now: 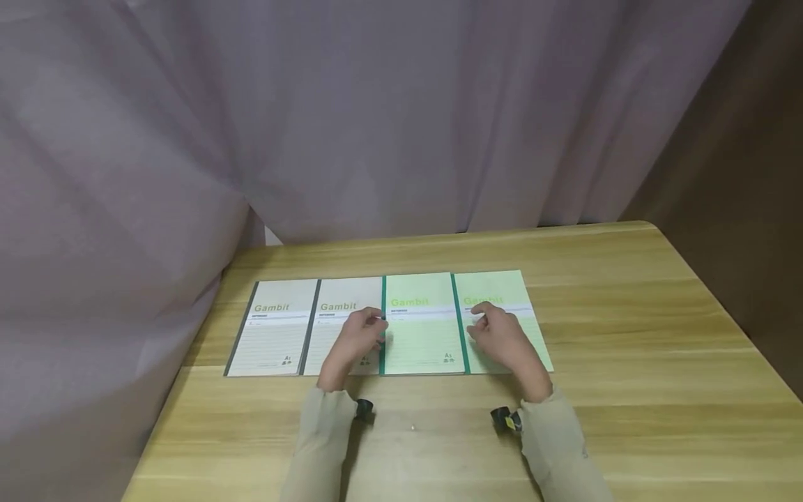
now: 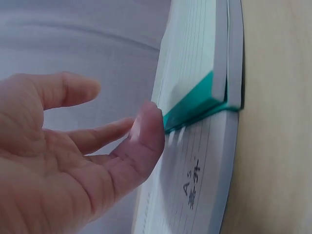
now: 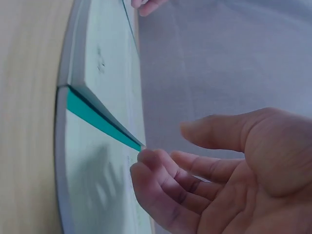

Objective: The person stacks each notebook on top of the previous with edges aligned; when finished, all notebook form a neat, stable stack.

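Note:
My left hand (image 1: 355,339) hovers over the right-hand white notebook (image 1: 339,293), fingers loosely bent and nothing held. Its fingertips are close to the green spine of the left-hand green notebook (image 1: 420,341). In the left wrist view, that green notebook (image 2: 195,53) shows two layers at its edge and stands higher than the white notebook (image 2: 180,195) beside it. Over the right-hand green notebook (image 1: 492,284) is my right hand (image 1: 505,338), also loosely bent and holding nothing. Its fingertips (image 3: 144,175) are near that notebook's green spine in the right wrist view.
Another white notebook (image 1: 270,341) with a grey spine lies at the row's left end. All lie side by side on a wooden table (image 1: 627,335). A grey-purple curtain (image 1: 376,125) hangs behind the table's far edge.

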Motion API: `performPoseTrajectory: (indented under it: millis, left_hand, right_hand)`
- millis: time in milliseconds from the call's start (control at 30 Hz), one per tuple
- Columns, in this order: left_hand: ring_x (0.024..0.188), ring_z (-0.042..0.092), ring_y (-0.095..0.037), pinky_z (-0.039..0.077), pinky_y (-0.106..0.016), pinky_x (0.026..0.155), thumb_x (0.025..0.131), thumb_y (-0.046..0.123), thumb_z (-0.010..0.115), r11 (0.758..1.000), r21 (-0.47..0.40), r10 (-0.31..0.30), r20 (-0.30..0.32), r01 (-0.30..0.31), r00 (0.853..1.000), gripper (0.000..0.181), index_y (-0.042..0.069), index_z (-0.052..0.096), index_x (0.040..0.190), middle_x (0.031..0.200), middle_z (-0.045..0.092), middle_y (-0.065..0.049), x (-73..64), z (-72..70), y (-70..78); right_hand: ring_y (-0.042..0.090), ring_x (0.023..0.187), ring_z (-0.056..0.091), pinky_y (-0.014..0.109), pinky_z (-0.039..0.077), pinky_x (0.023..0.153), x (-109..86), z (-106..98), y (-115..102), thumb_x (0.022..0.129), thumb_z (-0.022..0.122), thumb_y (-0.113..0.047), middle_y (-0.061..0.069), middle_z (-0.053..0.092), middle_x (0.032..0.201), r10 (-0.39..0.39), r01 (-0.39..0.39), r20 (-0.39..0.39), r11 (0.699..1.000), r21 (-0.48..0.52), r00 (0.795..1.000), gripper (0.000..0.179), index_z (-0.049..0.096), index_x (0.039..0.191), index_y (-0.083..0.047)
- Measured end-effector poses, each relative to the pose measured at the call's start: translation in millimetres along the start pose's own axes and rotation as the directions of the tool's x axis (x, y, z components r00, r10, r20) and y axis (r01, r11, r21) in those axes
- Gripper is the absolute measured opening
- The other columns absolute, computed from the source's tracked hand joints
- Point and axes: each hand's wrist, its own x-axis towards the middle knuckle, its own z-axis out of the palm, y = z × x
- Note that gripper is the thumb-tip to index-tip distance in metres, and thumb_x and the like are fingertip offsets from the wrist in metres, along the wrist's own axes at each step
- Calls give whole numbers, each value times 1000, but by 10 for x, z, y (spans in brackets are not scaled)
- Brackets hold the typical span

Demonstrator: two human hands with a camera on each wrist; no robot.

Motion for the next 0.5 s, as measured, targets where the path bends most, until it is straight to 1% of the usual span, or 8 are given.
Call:
performPoseTrajectory:
  millis: [33, 133, 233, 400, 500]
  left_hand:
    - [85, 67, -26, 59, -35, 73, 100, 12, 54, 1000, -12, -1, -2, 1, 1000, 42, -10, 53, 136, 109, 64, -19, 3, 2, -1]
    - [86, 67, -27, 58, -35, 73, 99, 11, 53, 999, -30, 20, -5, -20, 1000, 43, -11, 52, 136, 109, 63, -19, 14, 17, 7]
    - [86, 67, -27, 58, -35, 72, 99, 10, 53, 999, -41, 33, -14, -34, 999, 42, -11, 52, 135, 108, 62, -19, 13, 53, 6]
    - [84, 68, -27, 58, -34, 71, 99, 10, 54, 997, -67, 37, -19, -38, 999, 40, -11, 53, 134, 107, 61, -17, 0, 130, 15]
    - [83, 68, -28, 58, -34, 70, 99, 9, 54, 996, -67, 62, -12, -63, 998, 40, -12, 53, 133, 106, 63, -18, 0, 161, 40]
  right_hand:
    - [25, 81, 61, 42, 52, 73, 5, -16, -4, 96, 63, -9, 14, 67, 94, 0, 0, -5, 1000, 1, 1000, 37, 58, 126, 11]
    - [30, 87, 64, 46, 53, 76, 15, -68, -12, 97, 62, -12, 19, 68, 99, 3, -3, -30, 1000, 16, 1000, 37, 59, 125, 11]
    - [34, 91, 65, 48, 53, 77, 4, -100, 4, 97, 61, -13, 21, 68, 102, 14, -13, -51, 1000, 27, 999, 36, 60, 124, 11]
    - [34, 90, 65, 50, 53, 79, -35, -101, 65, 97, 60, -12, 22, 68, 99, 24, -22, -81, 999, 30, 996, 35, 62, 121, 13]
    - [33, 88, 64, 49, 52, 78, -45, -100, 88, 96, 59, -11, 21, 68, 98, 11, -7, -105, 999, 39, 994, 34, 62, 119, 13]
